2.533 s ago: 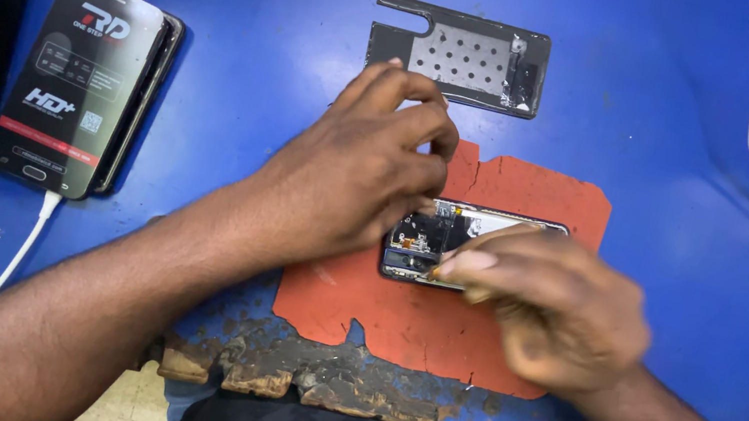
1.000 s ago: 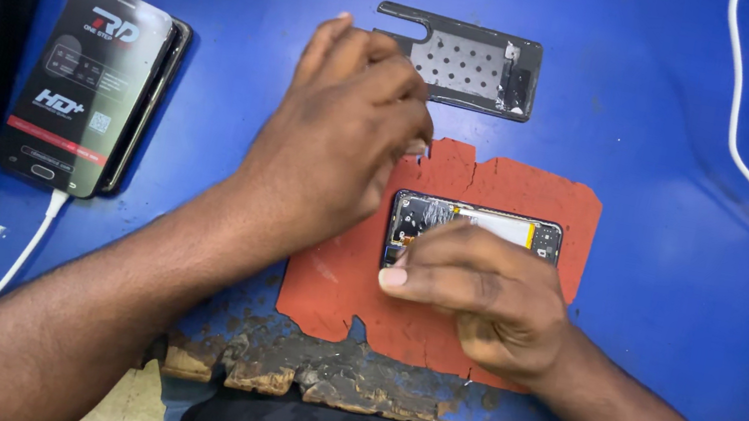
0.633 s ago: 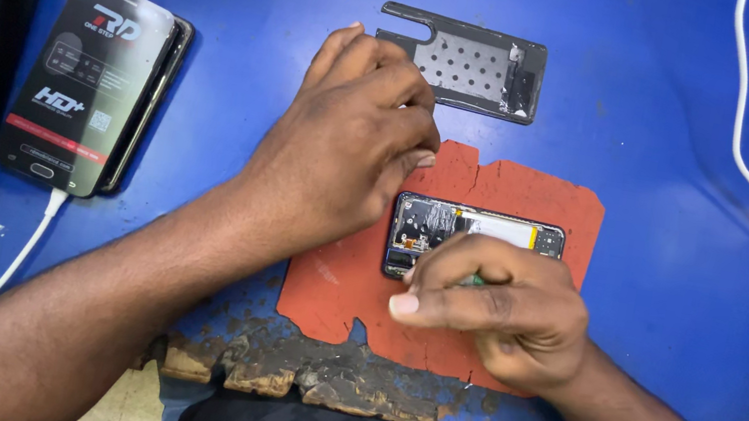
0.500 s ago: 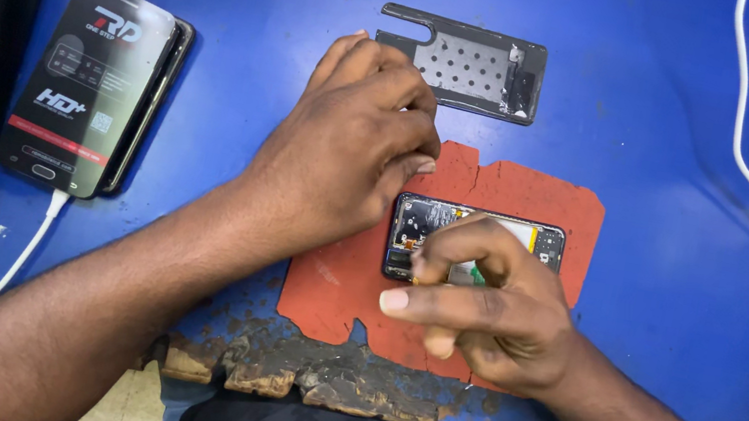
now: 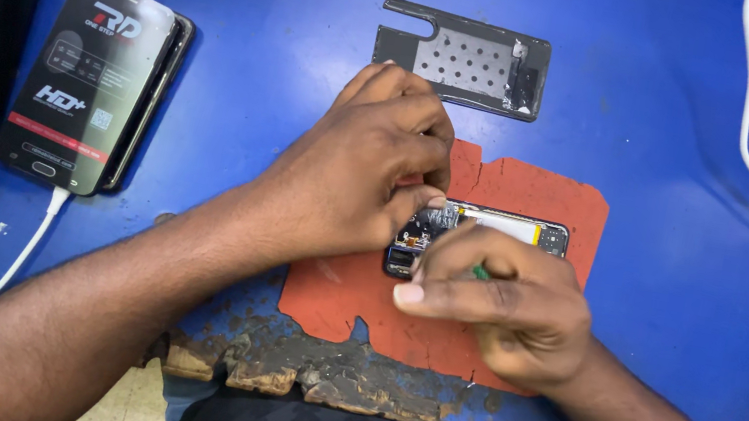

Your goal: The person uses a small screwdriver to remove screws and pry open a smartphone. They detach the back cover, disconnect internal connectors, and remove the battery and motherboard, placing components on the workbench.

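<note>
Back cover (image 5: 466,58) lies off at 12 o'clock; left hand (image 5: 356,172) pins the opened phone (image 5: 493,230), right hand (image 5: 501,303) pinches a green tool (image 5: 481,272) inside.

Bright even light, sharp pic

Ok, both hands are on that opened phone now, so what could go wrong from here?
The right hand pinches a thin green tool over the opened phone, whose bare internals show; a slip could scratch or nick them. The left hand covers the phone's near end, hiding part of the work. The phone rests only on the red mat, which lies near the table's chipped front edge, so a hard push may shift it.
</note>
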